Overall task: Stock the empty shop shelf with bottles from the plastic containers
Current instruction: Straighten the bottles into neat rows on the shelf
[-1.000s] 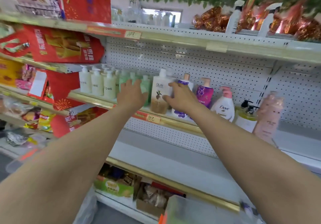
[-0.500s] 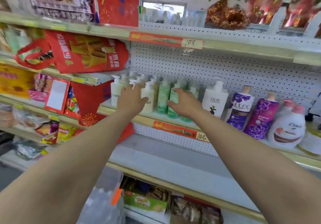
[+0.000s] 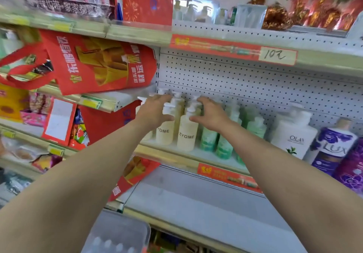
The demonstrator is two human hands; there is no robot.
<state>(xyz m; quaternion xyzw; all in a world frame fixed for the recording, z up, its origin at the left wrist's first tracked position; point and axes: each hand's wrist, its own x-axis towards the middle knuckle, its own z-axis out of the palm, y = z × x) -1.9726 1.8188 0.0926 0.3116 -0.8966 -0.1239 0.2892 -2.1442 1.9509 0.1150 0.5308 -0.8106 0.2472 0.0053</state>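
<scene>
1. Head view puts your left hand [image 3: 155, 111] and right hand [image 3: 211, 113] among the pump tops of the cream RYOME bottles [image 3: 186, 133] on the middle shelf [image 3: 176, 154]. Fingers are loosely curled on the pumps; you cannot tell whether either hand truly grips a bottle.
2. Just right of your right hand stand the green pump bottles [image 3: 224, 144], touching the cream row. Further right stand a white OLAY bottle [image 3: 292, 135] and a purple LUX bottle [image 3: 332, 148].
3. Left of your left hand, a red gift bag [image 3: 98, 66] with gold print lies tilted on the neighbouring shelf. Its corner reaches close to the rear pump heads.
4. Behind both hands, the white pegboard back panel [image 3: 255, 84] is bare above the bottles, leaving headroom under the upper shelf.
5. Below your forearms, the lower shelf [image 3: 196, 199] lies open and bare.
6. Nearest you, under your left forearm, a clear plastic container [image 3: 117, 233] shows white bottle caps inside.
7. Readable writing: "RYOME", "OLAY", "LUX", and a handwritten price tag [image 3: 277, 56] above your right hand.
</scene>
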